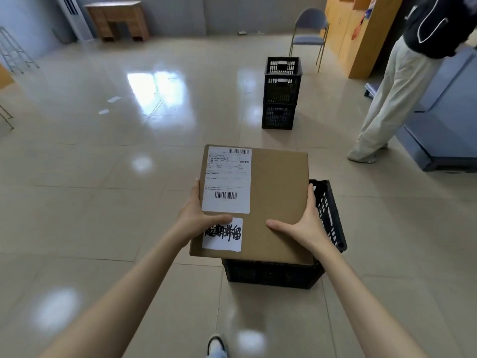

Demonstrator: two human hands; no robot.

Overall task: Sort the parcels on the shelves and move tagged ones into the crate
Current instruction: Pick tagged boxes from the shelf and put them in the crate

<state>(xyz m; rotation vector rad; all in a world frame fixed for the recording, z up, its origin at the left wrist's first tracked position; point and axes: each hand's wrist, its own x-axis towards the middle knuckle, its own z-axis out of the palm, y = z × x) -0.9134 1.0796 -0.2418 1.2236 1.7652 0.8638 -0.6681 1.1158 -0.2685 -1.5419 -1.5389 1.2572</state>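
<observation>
I hold a flat brown cardboard parcel (277, 202) in both hands, level, above a black plastic crate (329, 215) that stands on the floor. The parcel carries a white shipping label with barcodes and a smaller white tag (223, 235) with black handwriting near its front left corner. My left hand (200, 215) grips the left edge, thumb on the tag's top. My right hand (302, 220) grips the right edge, thumb on top. The parcel hides most of the crate's inside.
A stack of black crates (281, 93) stands further ahead on the tiled floor. A person (395, 94) stands at the right beside a grey-blue machine (444, 125). A chair (309, 34) and yellow cabinets (361, 29) lie behind; a wooden desk (117, 20) at the far wall.
</observation>
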